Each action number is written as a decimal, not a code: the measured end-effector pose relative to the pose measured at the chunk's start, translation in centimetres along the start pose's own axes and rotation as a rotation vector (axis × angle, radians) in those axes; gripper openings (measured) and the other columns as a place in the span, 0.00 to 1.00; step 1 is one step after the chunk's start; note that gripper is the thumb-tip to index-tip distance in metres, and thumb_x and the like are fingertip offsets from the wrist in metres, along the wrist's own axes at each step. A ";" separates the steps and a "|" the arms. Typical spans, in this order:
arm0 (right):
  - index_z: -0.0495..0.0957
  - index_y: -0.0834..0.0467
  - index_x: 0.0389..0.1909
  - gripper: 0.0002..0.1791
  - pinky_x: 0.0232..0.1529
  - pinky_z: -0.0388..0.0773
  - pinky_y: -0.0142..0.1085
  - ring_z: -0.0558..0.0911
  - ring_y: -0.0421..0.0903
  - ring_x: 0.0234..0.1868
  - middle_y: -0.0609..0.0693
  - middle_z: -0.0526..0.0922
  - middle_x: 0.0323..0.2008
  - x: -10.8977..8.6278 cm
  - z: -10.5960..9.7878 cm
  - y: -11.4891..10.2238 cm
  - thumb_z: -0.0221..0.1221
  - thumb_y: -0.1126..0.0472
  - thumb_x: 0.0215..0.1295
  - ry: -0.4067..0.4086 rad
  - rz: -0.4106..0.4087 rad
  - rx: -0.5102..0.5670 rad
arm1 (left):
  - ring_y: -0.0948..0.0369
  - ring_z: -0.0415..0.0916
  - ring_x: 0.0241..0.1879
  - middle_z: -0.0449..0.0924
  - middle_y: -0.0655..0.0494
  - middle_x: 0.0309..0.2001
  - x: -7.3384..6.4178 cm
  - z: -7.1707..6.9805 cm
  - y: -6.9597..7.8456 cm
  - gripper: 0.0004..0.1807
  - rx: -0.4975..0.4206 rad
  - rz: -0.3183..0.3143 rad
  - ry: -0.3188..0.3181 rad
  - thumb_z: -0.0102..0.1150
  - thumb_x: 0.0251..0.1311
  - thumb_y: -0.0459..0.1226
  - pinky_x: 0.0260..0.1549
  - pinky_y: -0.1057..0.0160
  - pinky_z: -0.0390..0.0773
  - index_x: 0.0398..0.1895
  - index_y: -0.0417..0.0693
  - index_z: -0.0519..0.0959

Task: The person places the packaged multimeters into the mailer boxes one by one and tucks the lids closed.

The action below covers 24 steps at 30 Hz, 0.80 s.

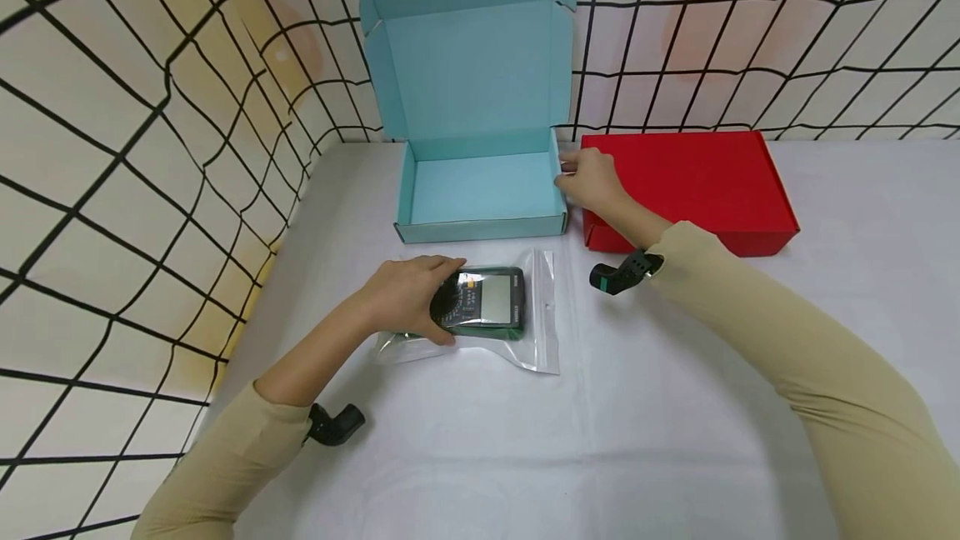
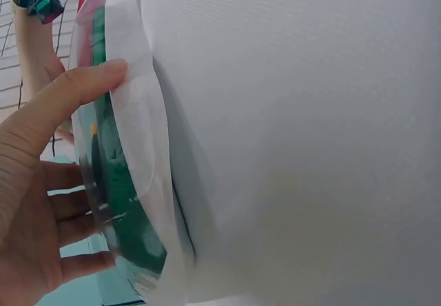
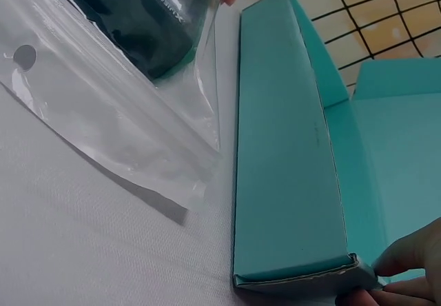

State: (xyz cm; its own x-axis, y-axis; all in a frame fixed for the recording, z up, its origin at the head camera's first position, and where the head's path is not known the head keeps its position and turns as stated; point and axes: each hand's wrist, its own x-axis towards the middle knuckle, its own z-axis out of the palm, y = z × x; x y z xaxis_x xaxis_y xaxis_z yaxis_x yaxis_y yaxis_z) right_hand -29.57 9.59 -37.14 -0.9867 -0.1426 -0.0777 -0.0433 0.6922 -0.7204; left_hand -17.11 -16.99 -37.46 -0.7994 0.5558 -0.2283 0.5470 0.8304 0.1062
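A multimeter (image 1: pixel 495 300) with a dark face and green edges lies inside a clear zip bag (image 1: pixel 543 348) on the white table. My left hand (image 1: pixel 405 298) grips its left end through the plastic, thumb on the near side and fingers spread along the far side. Behind it stands a light-blue cardboard box (image 1: pixel 480 232), lid raised and inside bare. With my right hand (image 1: pixel 596 182) I pinch that box's right side wall; in the right wrist view the thumb (image 3: pixel 406 251) is at the wall's top edge, fingers outside.
A closed red box (image 1: pixel 690 182) sits right of the blue one, under my right forearm. Black wire grid panels (image 1: pixel 690 73) border the white tabletop (image 1: pixel 600 440) at the back and left. The raised lid (image 1: pixel 480 57) stands in front of the rear grid.
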 end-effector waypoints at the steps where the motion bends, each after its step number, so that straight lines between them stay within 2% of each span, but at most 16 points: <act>1: 0.62 0.67 0.62 0.29 0.51 0.74 0.46 0.74 0.57 0.55 0.64 0.73 0.55 0.0 0.0 0.0 0.52 0.65 0.58 -0.006 0.002 0.000 | 0.55 0.68 0.58 0.67 0.53 0.62 0.0 0.0 0.0 0.55 -0.001 0.007 0.000 0.68 0.30 0.63 0.43 0.51 0.75 0.66 0.50 0.61; 5: 0.61 0.67 0.63 0.30 0.51 0.74 0.46 0.74 0.57 0.55 0.64 0.72 0.56 0.0 -0.1 0.1 0.53 0.65 0.58 -0.015 0.003 0.004 | 0.55 0.68 0.57 0.68 0.54 0.60 0.2 0.1 -0.2 0.53 -0.013 0.029 0.012 0.68 0.31 0.62 0.45 0.50 0.74 0.64 0.50 0.63; 13: 0.60 0.67 0.63 0.30 0.51 0.74 0.46 0.74 0.58 0.55 0.65 0.71 0.56 0.2 -0.2 0.2 0.53 0.65 0.58 -0.007 -0.034 -0.008 | 0.58 0.73 0.50 0.73 0.55 0.55 0.4 0.3 -0.8 0.50 0.009 0.070 0.069 0.66 0.32 0.63 0.38 0.55 0.77 0.62 0.51 0.65; 20: 0.60 0.68 0.63 0.30 0.51 0.73 0.46 0.74 0.57 0.55 0.65 0.71 0.57 0.1 0.1 0.4 0.53 0.66 0.59 -0.023 -0.045 0.000 | 0.56 0.70 0.54 0.71 0.53 0.57 0.4 0.1 -0.4 0.56 0.066 0.057 0.013 0.66 0.30 0.65 0.39 0.53 0.77 0.65 0.49 0.61; 24: 0.61 0.69 0.62 0.29 0.51 0.73 0.47 0.74 0.58 0.55 0.66 0.71 0.56 0.0 0.1 0.4 0.53 0.66 0.59 -0.025 -0.054 -0.021 | 0.57 0.72 0.52 0.73 0.53 0.55 0.5 0.3 -0.3 0.55 0.066 0.058 0.024 0.66 0.29 0.65 0.38 0.55 0.77 0.64 0.49 0.64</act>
State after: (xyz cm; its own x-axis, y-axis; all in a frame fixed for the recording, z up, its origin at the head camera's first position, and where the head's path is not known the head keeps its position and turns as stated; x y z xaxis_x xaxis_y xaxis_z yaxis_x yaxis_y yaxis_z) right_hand -29.60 9.76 -37.50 -0.9786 -0.1976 -0.0571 -0.0996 0.6981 -0.7091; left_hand -17.58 -16.97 -37.94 -0.7710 0.6044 -0.2006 0.6072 0.7927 0.0549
